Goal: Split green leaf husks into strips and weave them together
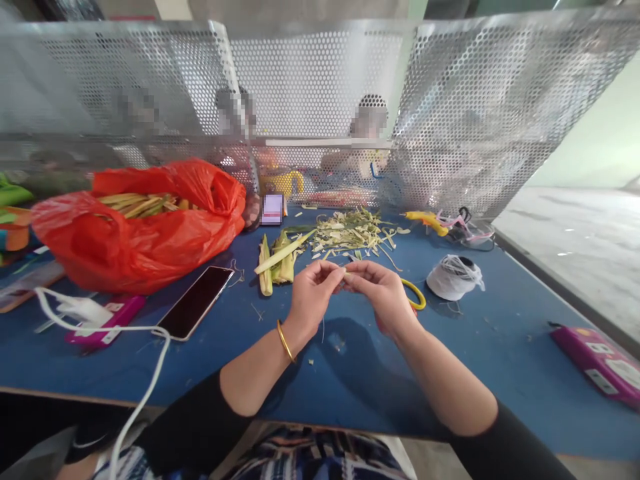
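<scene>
Pale sliver (pixel 348 274) of plant matter sits at the meeting fingertips of 2 bare hands, held a little above the blue tabletop (pixel 500 373) and just in front of a heap of shavings. The left hand (pixel 311 297), with a gold bracelet (pixel 285 341) at its wrist, pinches it between thumb and curled fingers; the right hand (pixel 379 293) grips it in the same way from the other side. The fingers cover most of the piece, so it is probably small, but its full shape cannot be told.

Beyond the hands lie the green and cream shavings (pixel 347 233), loosely piled. Near the left hand rest thick green stalk pieces (pixel 283 267), with 1 long pale strip (pixel 285 252) lying aslant over them. Farther left, a red plastic bag (pixel 150 257) holds more cut stalks (pixel 143 205), and a dark-screened phone (pixel 195 303) lies flat in front of it. A yellow loop handle (pixel 416 293) shows beside the right hand, and a white thread spool (pixel 453 277) stands farther right. Behind everything rises a perforated metal screen (pixel 315 80), with 1 lit phone (pixel 273 209) upright near its foot.
</scene>
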Available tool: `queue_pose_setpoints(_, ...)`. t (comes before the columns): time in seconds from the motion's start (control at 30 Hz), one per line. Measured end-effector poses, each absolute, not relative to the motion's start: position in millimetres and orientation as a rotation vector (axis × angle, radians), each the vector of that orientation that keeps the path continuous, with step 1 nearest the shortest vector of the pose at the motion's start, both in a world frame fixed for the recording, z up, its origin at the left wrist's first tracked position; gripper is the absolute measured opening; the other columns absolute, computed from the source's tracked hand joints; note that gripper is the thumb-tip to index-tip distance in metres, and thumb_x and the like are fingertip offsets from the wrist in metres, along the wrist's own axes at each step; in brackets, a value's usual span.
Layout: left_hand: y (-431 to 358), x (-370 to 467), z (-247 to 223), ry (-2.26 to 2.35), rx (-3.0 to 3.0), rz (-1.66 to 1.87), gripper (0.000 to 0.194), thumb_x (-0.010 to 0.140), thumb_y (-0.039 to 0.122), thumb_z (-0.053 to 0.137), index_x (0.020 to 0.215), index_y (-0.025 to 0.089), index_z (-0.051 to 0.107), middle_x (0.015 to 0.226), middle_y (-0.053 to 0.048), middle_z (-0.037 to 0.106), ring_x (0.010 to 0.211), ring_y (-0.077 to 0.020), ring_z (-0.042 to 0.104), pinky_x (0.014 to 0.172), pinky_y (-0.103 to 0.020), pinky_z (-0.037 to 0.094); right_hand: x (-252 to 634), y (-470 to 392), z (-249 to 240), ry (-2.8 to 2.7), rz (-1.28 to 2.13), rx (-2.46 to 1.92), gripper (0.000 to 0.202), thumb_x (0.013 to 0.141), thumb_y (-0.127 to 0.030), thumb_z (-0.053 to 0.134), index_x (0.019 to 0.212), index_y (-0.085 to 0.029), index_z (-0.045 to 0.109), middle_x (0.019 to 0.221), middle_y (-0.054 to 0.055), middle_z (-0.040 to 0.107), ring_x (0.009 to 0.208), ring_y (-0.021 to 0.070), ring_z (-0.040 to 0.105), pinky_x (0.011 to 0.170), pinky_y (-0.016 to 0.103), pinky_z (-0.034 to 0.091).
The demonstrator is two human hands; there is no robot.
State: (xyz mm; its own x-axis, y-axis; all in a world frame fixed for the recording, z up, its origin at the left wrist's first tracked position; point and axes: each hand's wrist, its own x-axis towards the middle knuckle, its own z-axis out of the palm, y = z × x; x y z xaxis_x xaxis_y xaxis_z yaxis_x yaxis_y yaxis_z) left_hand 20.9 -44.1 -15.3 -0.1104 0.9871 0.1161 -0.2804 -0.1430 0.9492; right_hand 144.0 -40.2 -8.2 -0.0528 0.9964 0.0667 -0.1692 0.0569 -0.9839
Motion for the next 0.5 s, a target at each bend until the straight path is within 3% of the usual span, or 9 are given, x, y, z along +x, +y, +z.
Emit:
queue_pose_setpoints(0.27,-40,17,-17,1.034,1.097,1.486,0.019,0.064,0.033,0.075,0.065,0.017,0.066,0.059,0.002,0.061,0.054,-0.009,0.053,0.055,-0.022,0.046,144,-37,-13,-1.103,1.385,-1.001,0.026,0.054,-0.036,0.082,0.066,-0.018,0.068,0.06,-0.001,0.066,0.06,0.0118,0.06,0.063,0.027,0.046)
queue_pose_setpoints(0.4,-26,-13,-9,1.142,1.107,1.521,0.032,0.07,0.046,0.072,0.083,0.016,0.071,0.074,-0.004,0.069,0.061,-0.0115,0.061,0.055,-0.023,0.049,152,-27,-15,-1.144,1.137,-1.015,0.021,0.061,-0.036,0.075,0.068,-0.019,0.065,0.059,-0.003,0.062,0.059,0.0111,0.057,0.064,0.028,0.046)
queue_pose_setpoints(0.5,-16,-43,-10,1.389,1.228,1.616,0.025,0.071,0.037,0.072,0.085,0.017,0.07,0.076,-0.003,0.07,0.063,-0.0126,0.062,0.058,-0.023,0.049,160,-18,-15,-1.139,0.906,-1.063,0.018,0.065,-0.035,0.071,0.068,-0.019,0.063,0.06,-0.003,0.06,0.059,0.0112,0.055,0.063,0.028,0.045)
